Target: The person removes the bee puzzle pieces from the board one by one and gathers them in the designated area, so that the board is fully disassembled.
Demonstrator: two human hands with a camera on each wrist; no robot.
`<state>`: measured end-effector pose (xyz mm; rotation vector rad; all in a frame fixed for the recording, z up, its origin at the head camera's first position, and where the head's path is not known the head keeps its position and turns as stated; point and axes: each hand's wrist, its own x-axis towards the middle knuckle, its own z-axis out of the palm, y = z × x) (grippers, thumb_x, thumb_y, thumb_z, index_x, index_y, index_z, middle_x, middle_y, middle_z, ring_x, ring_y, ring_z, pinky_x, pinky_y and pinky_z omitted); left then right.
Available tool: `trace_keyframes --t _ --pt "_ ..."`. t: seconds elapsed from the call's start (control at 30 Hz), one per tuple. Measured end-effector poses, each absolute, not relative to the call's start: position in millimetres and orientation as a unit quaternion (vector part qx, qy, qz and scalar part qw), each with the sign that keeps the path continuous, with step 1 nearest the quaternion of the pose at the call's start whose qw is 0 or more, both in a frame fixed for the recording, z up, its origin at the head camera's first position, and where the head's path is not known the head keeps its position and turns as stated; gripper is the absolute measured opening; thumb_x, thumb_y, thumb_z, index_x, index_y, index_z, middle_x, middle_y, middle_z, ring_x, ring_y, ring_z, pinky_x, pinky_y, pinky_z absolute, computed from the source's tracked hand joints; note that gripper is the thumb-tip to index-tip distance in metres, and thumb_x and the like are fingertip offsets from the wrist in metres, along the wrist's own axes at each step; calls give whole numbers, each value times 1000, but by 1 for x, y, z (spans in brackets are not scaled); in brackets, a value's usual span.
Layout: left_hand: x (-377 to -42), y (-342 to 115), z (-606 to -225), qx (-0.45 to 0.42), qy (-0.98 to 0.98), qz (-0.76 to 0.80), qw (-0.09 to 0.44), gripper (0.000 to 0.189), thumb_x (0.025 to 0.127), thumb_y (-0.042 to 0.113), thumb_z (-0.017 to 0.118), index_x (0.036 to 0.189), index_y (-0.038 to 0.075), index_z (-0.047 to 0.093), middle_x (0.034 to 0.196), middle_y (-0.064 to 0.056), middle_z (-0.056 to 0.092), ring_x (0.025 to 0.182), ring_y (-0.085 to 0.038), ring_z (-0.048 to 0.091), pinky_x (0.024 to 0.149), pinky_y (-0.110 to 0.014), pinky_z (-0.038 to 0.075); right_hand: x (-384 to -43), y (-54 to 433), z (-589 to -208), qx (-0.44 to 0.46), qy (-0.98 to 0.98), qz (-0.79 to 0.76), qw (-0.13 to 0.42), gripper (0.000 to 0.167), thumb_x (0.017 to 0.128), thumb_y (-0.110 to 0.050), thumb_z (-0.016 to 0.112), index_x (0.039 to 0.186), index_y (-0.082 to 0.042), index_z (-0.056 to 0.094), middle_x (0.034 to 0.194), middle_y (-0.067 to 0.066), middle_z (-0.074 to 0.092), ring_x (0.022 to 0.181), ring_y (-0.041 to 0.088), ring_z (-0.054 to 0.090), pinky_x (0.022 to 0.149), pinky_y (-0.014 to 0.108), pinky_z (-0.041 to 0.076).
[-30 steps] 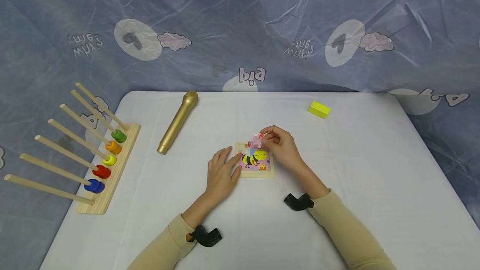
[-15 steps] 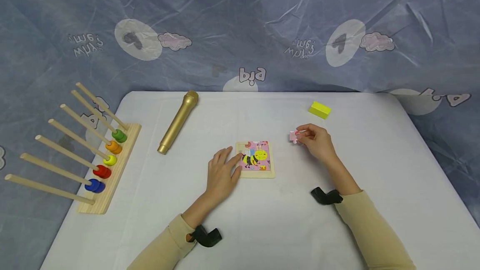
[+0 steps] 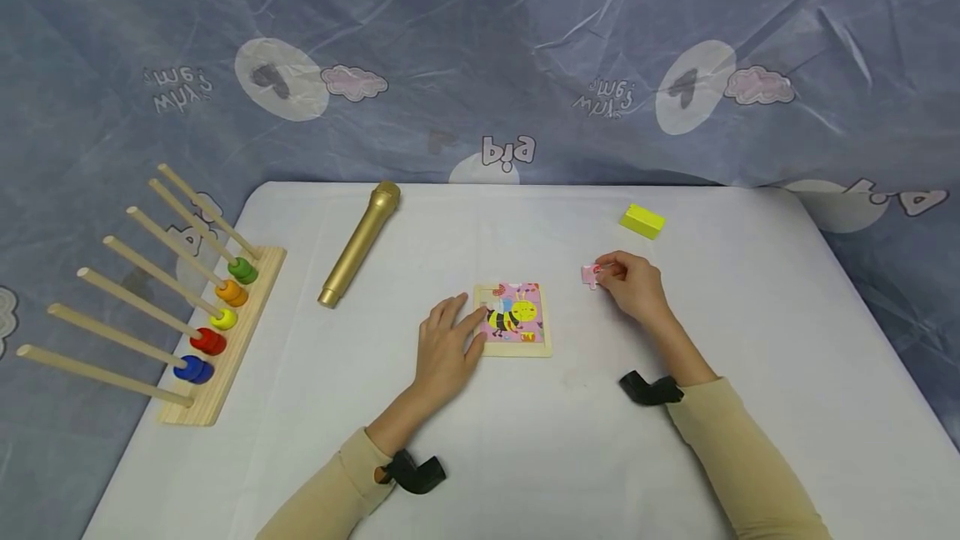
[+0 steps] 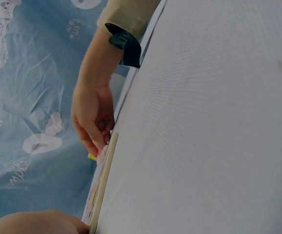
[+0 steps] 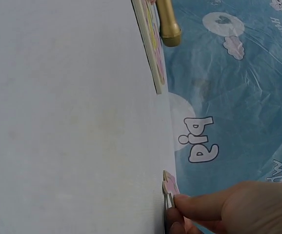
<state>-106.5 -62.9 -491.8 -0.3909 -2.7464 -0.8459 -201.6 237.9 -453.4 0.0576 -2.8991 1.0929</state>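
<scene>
My left hand [image 3: 446,348] rests at the left side of a small jigsaw puzzle [image 3: 525,327], its fingers relaxed and the index fingertip on the frame. The puzzle shows a yellow-and-black bee on pink in a pale wooden frame; bare wood shows in its upper left corner. To the right of it, my right hand [image 3: 633,290] pinches a pink puzzle piece [image 3: 590,275] between thumb and fingers, low over the white table. In the right wrist view this piece [image 5: 170,184] stands out past the thumb, its knob and pale edge visible.
A gold microphone [image 3: 360,244] lies at the back left. A wooden peg stand [image 3: 243,336] with coloured rings is at the left edge. Behind my right hand lies a yellow block [image 3: 642,222]. A grey-blue printed cloth [image 3: 450,40] hangs behind the table.
My right hand has carried the pink piece from the puzzle's top edge out to the right, then stayed there over the last half second. My left hand keeps its place on the puzzle.
</scene>
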Motion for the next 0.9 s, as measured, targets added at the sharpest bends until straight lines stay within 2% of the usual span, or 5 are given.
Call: trace_keyframes --t 0.3,0.57,0.9 --pt "-107 -64 -493 -135 -940 -288 123 37 92 22 65 128 14 66 144 -16 50 134 -32 40 99 -49 36 -199 235 -453 19 -940 337 43 23 89 -6 65 110 1 69 87 15 66 75 23 55 67 29 42" --pt "-107 -64 -491 -138 -940 -284 128 37 92 22 65 128 15 66 143 -16 50 133 -32 40 97 -48 36 -194 222 -449 14 -915 396 73 26 91 -9 65 115 -1 69 90 15 65 73 14 52 60 17 41" --pt "-108 -64 -493 -135 -940 -290 119 37 92 22 64 129 15 65 145 -15 50 134 -31 39 99 -48 35 -188 180 -445 52 -899 431 48 30 90 -13 69 117 -1 67 93 13 61 80 21 52 62 18 41"
